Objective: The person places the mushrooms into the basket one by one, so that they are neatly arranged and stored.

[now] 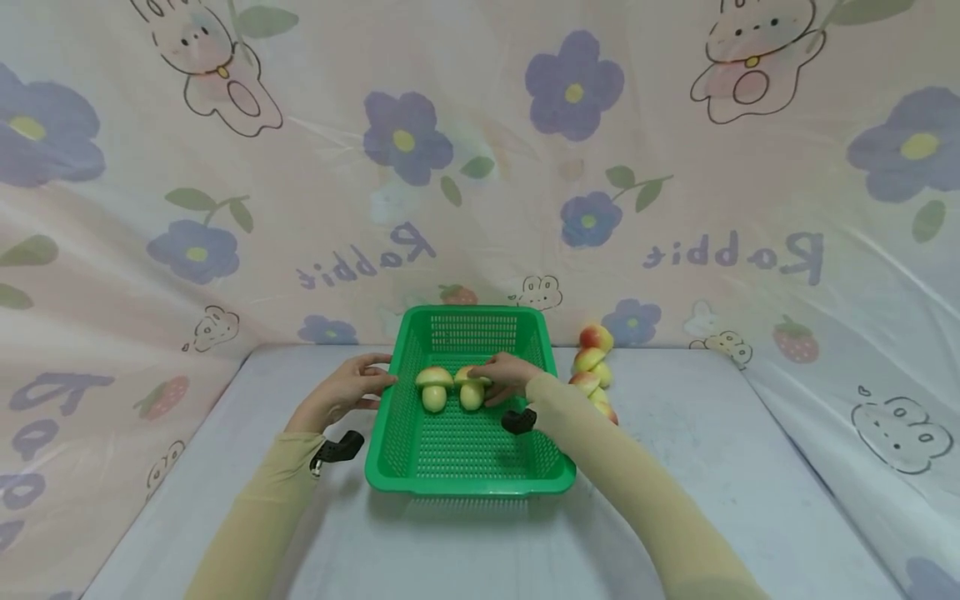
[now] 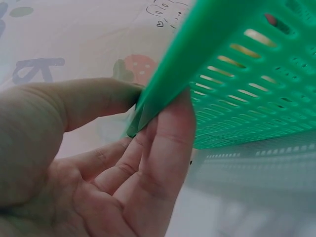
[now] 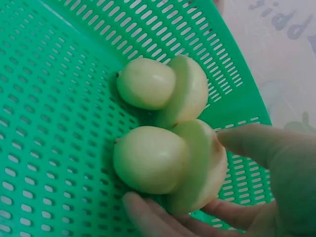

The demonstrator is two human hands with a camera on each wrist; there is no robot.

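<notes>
- Bracing the near-left part of the setup: left hand (image 1: 348,390) grips the left side rim of the green basket (image 1: 471,485), rim between thumb and fingers in the left wrist view. Judged purpose: keeping the light-looking, perforated basket from sliding while the other hand works inside.
- Right hand (image 1: 510,375) reaches over the basket's right side and holds the right mushroom (image 1: 472,395) by its cap. Right wrist view puts the thumb on one side of the cap and fingers on the other. Probable reason: the cap is wider than the stem, so it offers an easier grip.
- Hands well apart, each engaged with its own object; neither idle.
- Left mushroom (image 1: 434,390) lies inside the basket, just beside the right one; their caps appear to touch. No hand on it.
- Both caps face the far end, stems toward the person. The shared orientation looks deliberate, perhaps for a neat row. Whether the held piece bears fully on the basket floor: cannot tell.
- Row of pieces (image 1: 590,360), pale yellow with red blush, sits on the table (image 1: 697,450) outside the basket's right wall. They overlap in view; exact count uncertain. Placement seems chosen for right-hand reach.
- Basket stands roughly central, long sides running away from the person, so both hands reach it comfortably. Printed cloth (image 1: 495,225) hangs behind.
</notes>
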